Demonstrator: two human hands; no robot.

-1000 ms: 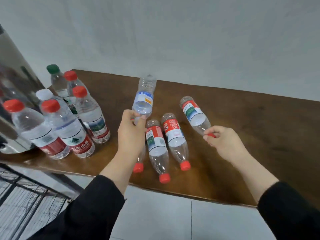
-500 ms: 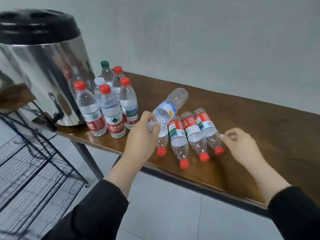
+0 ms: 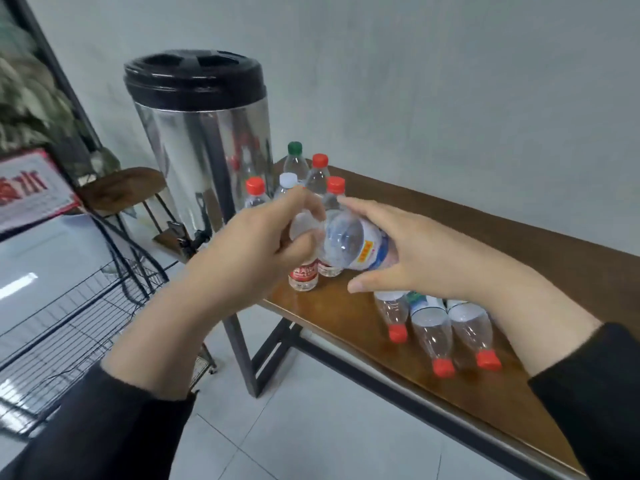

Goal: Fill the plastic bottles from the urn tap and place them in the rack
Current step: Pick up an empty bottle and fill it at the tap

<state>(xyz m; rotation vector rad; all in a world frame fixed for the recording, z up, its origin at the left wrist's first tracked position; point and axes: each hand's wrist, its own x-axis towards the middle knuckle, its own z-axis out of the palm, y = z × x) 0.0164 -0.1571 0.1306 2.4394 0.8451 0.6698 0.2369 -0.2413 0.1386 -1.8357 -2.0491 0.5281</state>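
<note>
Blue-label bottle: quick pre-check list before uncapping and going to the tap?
1. Body held: ok, right hand wraps the blue-label bottle.
2. Cap grip: ok, left hand curls round the cap end; the cap itself is hidden.
3. Cap loosened: cannot tell.
4. Bottle empty: ok, looks clear and dry.
5. Path to tap: ok, nothing between it and the hands.
6. Spare empties: ok, three lying bottles rest on the table.
</note>
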